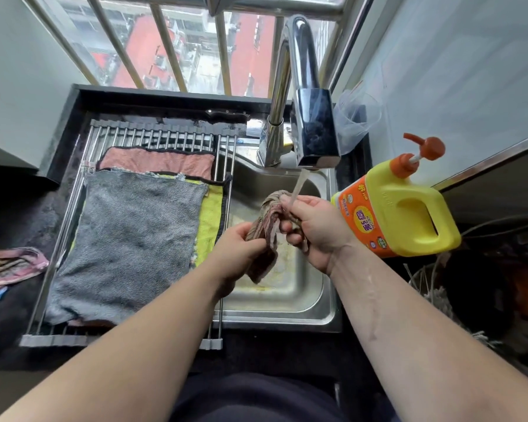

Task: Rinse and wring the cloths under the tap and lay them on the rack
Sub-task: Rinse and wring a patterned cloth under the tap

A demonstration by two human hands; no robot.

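Rinsing step: a striped cloth (267,226) is gripped, twisted, by both hands, left (237,249) and right (313,228), under the running tap (313,129); wringing, then laying on the rack (153,137) at left, is judged next.

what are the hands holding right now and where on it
Both hands grip one twisted striped cloth: the left hand holds its lower end, the right hand its upper end under the running tap.

Bottle (387,190), just right of the right hand (314,229): its orange label (358,222) bears the Latin word "KEON" beside large yellow Chinese characters on a purple disc, all printed text lying tilted sideways. The label's smaller print and round seals, and the raised lettering on the yellow body, are too small to read.
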